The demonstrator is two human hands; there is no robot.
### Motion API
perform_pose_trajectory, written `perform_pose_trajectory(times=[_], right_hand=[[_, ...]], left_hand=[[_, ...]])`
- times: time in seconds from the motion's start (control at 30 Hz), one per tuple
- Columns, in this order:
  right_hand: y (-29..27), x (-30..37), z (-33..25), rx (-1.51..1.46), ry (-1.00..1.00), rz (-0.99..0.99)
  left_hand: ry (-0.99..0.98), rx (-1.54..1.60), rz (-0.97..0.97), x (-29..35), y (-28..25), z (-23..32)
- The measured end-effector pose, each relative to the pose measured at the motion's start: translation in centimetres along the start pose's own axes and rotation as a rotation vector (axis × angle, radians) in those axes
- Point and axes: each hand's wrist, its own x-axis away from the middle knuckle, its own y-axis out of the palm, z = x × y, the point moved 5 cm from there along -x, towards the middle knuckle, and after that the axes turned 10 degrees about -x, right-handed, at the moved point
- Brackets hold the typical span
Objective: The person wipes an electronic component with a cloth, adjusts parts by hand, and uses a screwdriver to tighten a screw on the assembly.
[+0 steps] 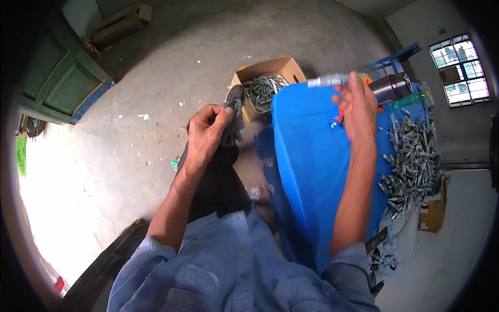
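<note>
My left hand (205, 130) pinches a crumpled dark grey cloth (233, 127) between thumb and fingers, above my dark trousers. Over the far part of the blue-covered table (312, 151), my right hand (358, 106) has loosely curled fingers, set apart. A motion-blurred silvery narrow piece (327, 80) is just left of its fingertips, seemingly out of its grasp. Beneath the right hand lies a small blue and red object (336, 118), partly covered. A big heap of slim grey-silver pieces (410, 161) covers the table's right side.
Beyond the table's far left corner, an open cardboard box (286, 67) holds similar silvery pieces. A dark metal flask (390, 87) and a green bottle (409, 100) lie beyond my right hand. A blue stool (392, 60) stands farther back. The green door (57, 78) is at far left.
</note>
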Motion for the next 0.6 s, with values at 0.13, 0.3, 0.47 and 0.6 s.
perform_pose_trajectory(times=[0.13, 0.3, 0.47, 0.6], right_hand=[[-3.1, -0.9, 3.2, 0.175, -0.023, 0.138], [-4.9, 8.6, 7.5, 0.401, 0.015, 0.220], [-12.7, 17.5, 8.5, 0.555, -0.073, 0.458], [-20.3, 25.3, 8.3, 0.769, -0.040, 0.564]], left_hand=[[0.088, -0.008, 0.018, -0.3, -0.5, -0.1], [0.021, -0.092, 0.045, 0.0, -1.2, -0.2], [0.056, -0.080, 0.051, -1.6, -0.9, -0.6], [0.085, -0.306, 0.085, -3.2, -0.5, -1.6]])
